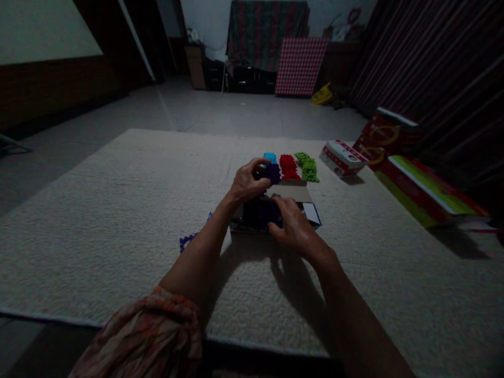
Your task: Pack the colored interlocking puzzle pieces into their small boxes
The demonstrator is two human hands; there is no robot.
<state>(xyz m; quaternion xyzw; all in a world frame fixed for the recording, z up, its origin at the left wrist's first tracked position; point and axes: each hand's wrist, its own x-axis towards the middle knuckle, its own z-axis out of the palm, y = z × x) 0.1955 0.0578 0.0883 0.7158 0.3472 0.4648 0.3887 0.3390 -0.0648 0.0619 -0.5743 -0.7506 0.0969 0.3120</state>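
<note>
My left hand (249, 181) is closed on a dark purple toothed plastic piece (273, 173), raised just above an open cardboard box (295, 191). More dark purple pieces (260, 214) lie in the box, hard to tell apart in the dim light. My right hand (293, 223) reaches into the box from the right, fingers bent against the purple pieces; its fingertips are partly hidden. Behind the box lie light blue pieces (270, 157), a group of red pieces (289, 166) and a curved group of green pieces (309, 168). Another purple toothed piece (185, 241) shows beside my left forearm.
A cream quilted mat (118, 210) spreads under everything. To the right stand a white and red carton (343, 158), dark red boxes (384, 137) and a green and red box (429, 191). A cloth-draped cabinet (252, 79) and a yellow object (322, 94) are at the back.
</note>
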